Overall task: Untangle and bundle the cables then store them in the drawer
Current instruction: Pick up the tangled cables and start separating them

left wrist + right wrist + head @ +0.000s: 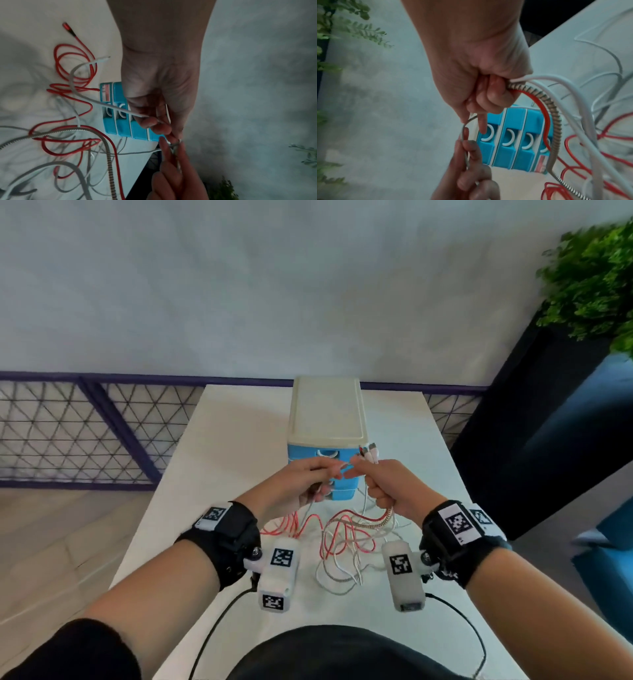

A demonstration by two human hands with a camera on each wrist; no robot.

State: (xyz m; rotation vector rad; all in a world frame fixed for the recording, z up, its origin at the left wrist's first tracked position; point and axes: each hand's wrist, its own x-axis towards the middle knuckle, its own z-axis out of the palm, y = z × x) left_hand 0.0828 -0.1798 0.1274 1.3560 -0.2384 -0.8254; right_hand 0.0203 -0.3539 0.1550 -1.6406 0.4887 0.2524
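A tangle of red, white and braided cables (346,539) lies on the white table (212,460) in front of a blue drawer unit (327,470) with a cream top. My right hand (380,484) is fisted round a bunch of cables (544,94), whose plugs (369,453) stick up above the fist. My left hand (305,481) pinches a thin white cable (120,109) and meets the right fingertips over a grey strand (465,143). Both hands hover just before the drawer fronts (510,140), which are all closed.
A loose red plug end (67,29) lies on the table left of the unit. A dark planter with a green plant (596,275) stands at the right. A mesh railing (85,429) runs behind the table, under a grey wall.
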